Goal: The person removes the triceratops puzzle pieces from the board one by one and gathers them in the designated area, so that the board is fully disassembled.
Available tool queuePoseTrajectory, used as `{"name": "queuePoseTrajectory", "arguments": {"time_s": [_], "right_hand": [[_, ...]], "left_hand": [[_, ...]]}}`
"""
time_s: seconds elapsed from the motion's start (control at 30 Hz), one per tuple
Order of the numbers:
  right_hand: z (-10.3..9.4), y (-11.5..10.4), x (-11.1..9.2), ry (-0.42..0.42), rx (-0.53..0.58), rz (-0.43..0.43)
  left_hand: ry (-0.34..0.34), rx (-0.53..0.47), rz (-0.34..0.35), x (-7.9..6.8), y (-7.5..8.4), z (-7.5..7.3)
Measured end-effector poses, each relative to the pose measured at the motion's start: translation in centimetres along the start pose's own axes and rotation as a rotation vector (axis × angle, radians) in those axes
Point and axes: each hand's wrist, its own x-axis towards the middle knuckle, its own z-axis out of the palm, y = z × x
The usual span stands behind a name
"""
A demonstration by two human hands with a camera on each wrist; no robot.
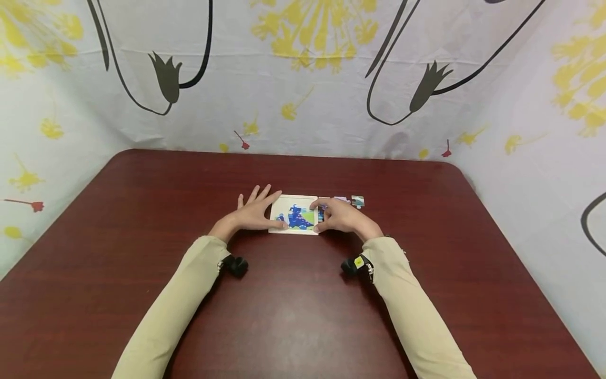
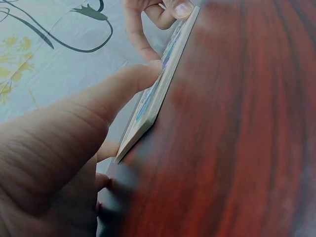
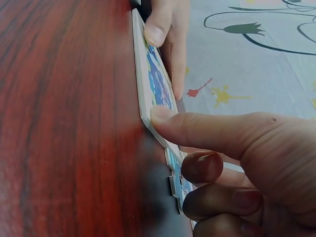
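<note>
A small jigsaw puzzle tray (image 1: 293, 201) with a pale frame lies on the table, a blue, green and white picture partly filling its inside. My left hand (image 1: 253, 215) is at its left side, thumb (image 2: 140, 79) resting on the near left corner area and the other fingers spread out straight. At the right side, my right hand (image 1: 343, 217) grips the frame, thumb (image 3: 170, 123) on the near right corner and index finger toward the far right. Its remaining fingers (image 3: 212, 197) are curled over loose puzzle pieces (image 3: 175, 185) and partly hide them.
Beyond the right hand lie several loose puzzle pieces, among them a greenish one (image 1: 357, 201). The dark red-brown table (image 1: 284, 305) has rounded far corners. A white cloth (image 1: 303, 121) with flower prints hangs behind it and at both sides. Both wrists wear black cameras.
</note>
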Motion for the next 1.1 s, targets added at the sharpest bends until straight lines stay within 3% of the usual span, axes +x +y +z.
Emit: {"name": "queuePoseTrajectory", "arguments": {"time_s": [0.4,0.7,0.87,1.1], "right_hand": [[0.6,0.4,-0.4,-0.003,-0.015,0.017],[0.3,-1.8,1.0,0.000,-0.232,-0.022],[0.8,-2.9,2.3,0.000,-0.266,-0.018],[1.4,-3.2,2.4,0.007,-0.268,-0.007]], "left_hand": [[0.006,-0.020,-0.001,0.1,-0.1,0.9],[-0.002,0.000,-0.023,0.0,-0.2,0.8],[0.012,-0.004,-0.009,0.1,-0.2,0.5],[0.020,-0.001,-0.006,0.1,0.1,0.2]]}}
